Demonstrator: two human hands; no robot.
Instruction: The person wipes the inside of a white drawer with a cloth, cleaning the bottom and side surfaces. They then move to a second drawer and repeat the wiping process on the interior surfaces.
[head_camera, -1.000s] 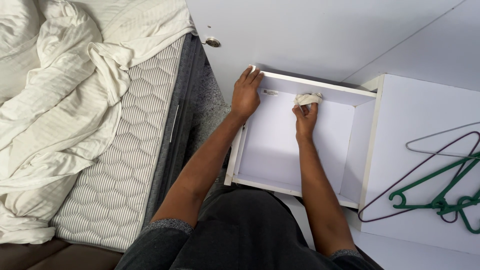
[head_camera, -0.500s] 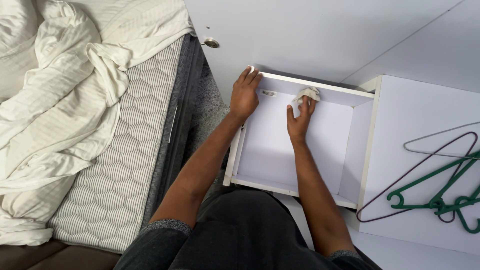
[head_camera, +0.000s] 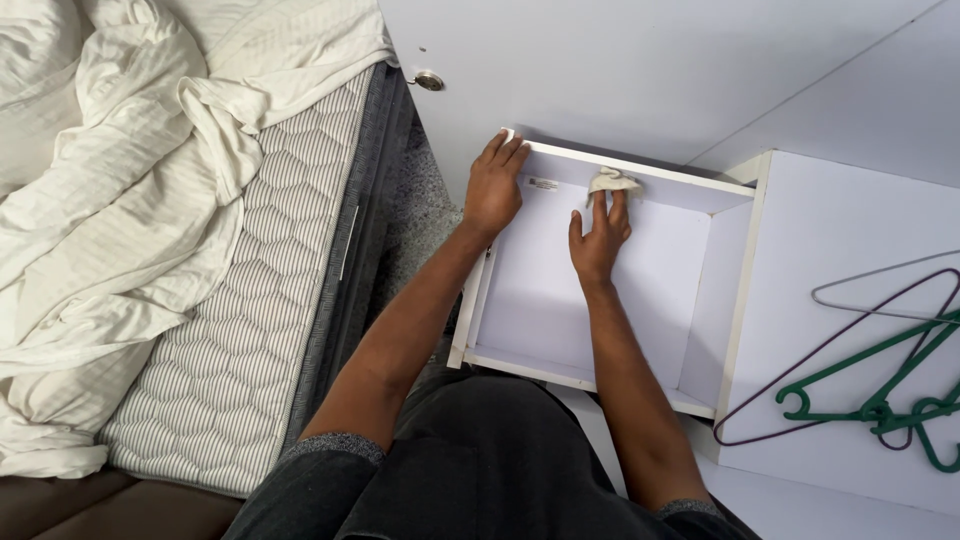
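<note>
While we look down into the open white drawer (head_camera: 520, 330), our left hand (head_camera: 493, 188) grips its far left corner, fingers curled over the rim. Our right hand (head_camera: 598, 235) lies inside the drawer at the far wall, fingertips pressing a small crumpled white cloth (head_camera: 612, 181) against that wall; the fingers are stretched out flat on it, not clenched. Just left of the cloth a small label (head_camera: 544, 184) sticks to the same wall. Beside the drawer's right edge, on a white shelf (head_camera: 830, 230), lie green hangers (head_camera: 880, 395) and wire hangers (head_camera: 880, 275). Left of the drawer is a bare mattress (head_camera: 250, 340) with rumpled white sheets (head_camera: 110, 190).
</note>
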